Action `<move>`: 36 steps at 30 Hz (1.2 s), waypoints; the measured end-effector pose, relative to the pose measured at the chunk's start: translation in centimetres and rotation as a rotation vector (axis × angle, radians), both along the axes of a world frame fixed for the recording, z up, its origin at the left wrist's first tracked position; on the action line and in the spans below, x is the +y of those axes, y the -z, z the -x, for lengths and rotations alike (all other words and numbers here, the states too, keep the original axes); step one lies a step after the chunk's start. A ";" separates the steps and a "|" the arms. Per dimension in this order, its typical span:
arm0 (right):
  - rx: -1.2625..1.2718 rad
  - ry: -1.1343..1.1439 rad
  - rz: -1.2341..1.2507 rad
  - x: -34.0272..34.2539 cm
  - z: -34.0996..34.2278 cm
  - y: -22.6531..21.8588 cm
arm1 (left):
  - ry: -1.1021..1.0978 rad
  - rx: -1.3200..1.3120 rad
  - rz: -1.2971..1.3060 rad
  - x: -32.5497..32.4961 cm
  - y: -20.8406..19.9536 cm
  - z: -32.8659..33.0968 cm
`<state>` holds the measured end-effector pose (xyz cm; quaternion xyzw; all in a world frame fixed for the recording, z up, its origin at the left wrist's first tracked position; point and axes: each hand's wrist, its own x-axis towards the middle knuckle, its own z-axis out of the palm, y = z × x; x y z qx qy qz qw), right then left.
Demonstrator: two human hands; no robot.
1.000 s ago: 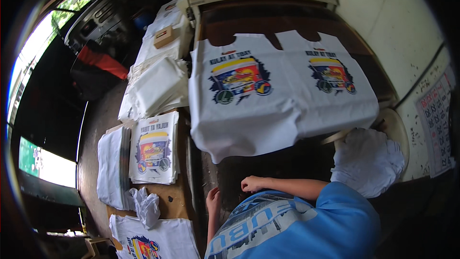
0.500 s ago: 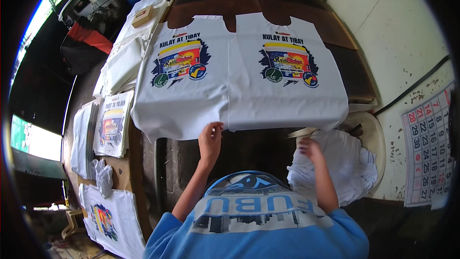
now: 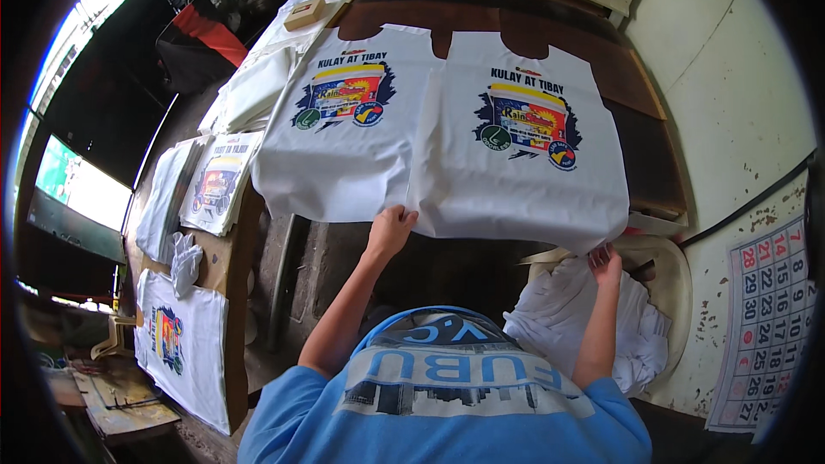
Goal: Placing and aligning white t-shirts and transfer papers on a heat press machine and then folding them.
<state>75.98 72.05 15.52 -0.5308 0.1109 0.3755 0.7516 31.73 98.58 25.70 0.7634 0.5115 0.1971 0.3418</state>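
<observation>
Two white printed shirt panels lie side by side on a dark brown press bed (image 3: 636, 94). Each panel has a colourful paint-bucket print and a neckline cut at its far edge. My left hand (image 3: 392, 230) is closed on the near edge of the panels, where the left shirt panel (image 3: 344, 167) meets the right shirt panel (image 3: 524, 198). At the near right corner of the right panel, my right hand (image 3: 605, 263) pinches the hem. That near edge hangs over the front of the bed.
Below my right hand, a cream plastic chair (image 3: 679, 292) holds a heap of white cloth (image 3: 593, 318). On the left, a wooden table (image 3: 232, 266) carries printed shirt stacks (image 3: 219, 185) and a white glove (image 3: 185, 265). A calendar (image 3: 765, 326) hangs on the right wall.
My right hand has moved up and right from above the cloth heap and taken the right panel's corner. My left hand has closed on the near edge. The view has turned slightly.
</observation>
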 end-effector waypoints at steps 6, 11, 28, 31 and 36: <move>-0.170 -0.174 -0.012 -2.1 -1.9 0.4 | 0.010 -0.114 0.189 -1.0 -2.1 1.4; -0.467 -0.180 -0.074 -6.2 1.8 -9.2 | 0.119 -0.337 0.413 -2.1 -11.0 6.7; -0.983 -0.271 -0.596 23.3 16.4 -37.5 | -0.060 -1.159 -0.353 24.2 -26.8 19.2; -0.958 -0.359 -0.286 24.1 22.4 -32.6 | -0.188 -0.867 -0.421 25.1 -18.6 26.7; -0.856 -0.535 -0.065 25.6 25.4 -21.4 | -0.660 -0.883 -0.014 22.1 -5.8 28.9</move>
